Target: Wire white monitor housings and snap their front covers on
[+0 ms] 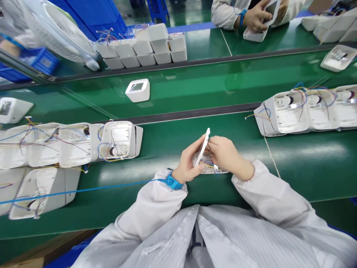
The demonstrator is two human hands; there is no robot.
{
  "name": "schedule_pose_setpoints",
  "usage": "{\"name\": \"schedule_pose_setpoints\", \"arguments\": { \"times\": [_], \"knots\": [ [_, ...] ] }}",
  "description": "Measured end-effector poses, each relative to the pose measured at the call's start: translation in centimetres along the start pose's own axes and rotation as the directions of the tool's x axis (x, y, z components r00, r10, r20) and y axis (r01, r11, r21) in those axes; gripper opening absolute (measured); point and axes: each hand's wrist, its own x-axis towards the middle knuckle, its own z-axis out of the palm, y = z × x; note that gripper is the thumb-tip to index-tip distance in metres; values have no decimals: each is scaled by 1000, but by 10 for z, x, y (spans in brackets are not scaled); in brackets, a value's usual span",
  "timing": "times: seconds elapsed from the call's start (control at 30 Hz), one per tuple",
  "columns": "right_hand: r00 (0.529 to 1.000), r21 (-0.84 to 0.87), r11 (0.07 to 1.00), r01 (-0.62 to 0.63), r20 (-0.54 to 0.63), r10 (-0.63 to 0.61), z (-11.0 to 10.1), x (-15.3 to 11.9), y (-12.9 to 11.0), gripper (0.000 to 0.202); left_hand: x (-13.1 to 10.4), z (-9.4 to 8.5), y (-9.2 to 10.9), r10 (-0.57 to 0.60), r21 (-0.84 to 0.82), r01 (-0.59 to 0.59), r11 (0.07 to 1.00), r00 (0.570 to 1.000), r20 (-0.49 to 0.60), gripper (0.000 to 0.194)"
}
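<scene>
My left hand (189,160), with a blue strap at the wrist, grips a thin white panel (202,147) by its edges and holds it tilted, nearly on edge. Beneath the panel lies a white housing (220,171) with coloured wires inside, mostly covered by my hands. My right hand (223,153) is just to the right of the panel, over the housing, with its fingers bent together behind the panel. Whatever those fingers pinch is too small and hidden to name.
Open white housings with wires stand in rows at left (74,145) and right (292,111). Closed white units (138,90) sit on the green strip beyond. A blue cord (111,185) runs left from my wrist. Across the bench, a person's hands (255,18) hold a white part.
</scene>
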Motion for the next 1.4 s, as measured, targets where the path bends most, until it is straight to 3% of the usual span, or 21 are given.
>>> {"name": "schedule_pose_setpoints", "arguments": {
  "times": [0.17, 0.3, 0.47, 0.53, 0.63, 0.77, 0.87, 1.0, 1.2, 1.4],
  "knots": [
    [998, 69, 996, -62, -19, 63, -4, 0, 3, 21, -6, 1, -12, -87, -116, 79, 990, 994, -72, 80],
    [990, 304, 943, -137, 18, 138, -29, -5, 8, 27, -7, 1, -14, -141, -126, 127, 984, 984, -110, 76],
    [967, 526, 846, -89, 249, -54, -52, -12, 7, 29, -5, 0, -11, -163, -161, 142, 977, 978, -128, 72],
    [965, 546, 830, -111, 257, -40, -52, -13, 8, 15, -4, 0, -11, -166, -161, 145, 976, 978, -127, 73],
    [967, 582, 803, -130, 254, -27, -51, -12, 14, 15, -4, -1, -12, -156, -148, 140, 979, 982, -103, 76],
    [958, 611, 788, -80, 264, -107, -48, -10, 20, 17, -4, -1, -12, -123, -159, 107, 982, 987, -98, 73],
    [967, 548, 836, 6, 209, -144, -40, -8, 21, 18, -3, 0, -11, -112, -161, 95, 982, 989, -96, 73],
    [970, 334, 940, 74, 195, -146, -27, -6, 20, 19, -1, 1, -8, -112, -148, 98, 984, 990, -86, 73],
    [987, 6, 997, 75, 140, -75, -26, -4, 20, 17, 1, 3, -6, -81, -32, 79, 996, 995, -63, 78],
    [983, -56, 998, -37, 177, 47, -23, -7, 18, 15, 0, 3, -6, -93, 89, 95, 991, 995, -29, 82]
  ]
}}
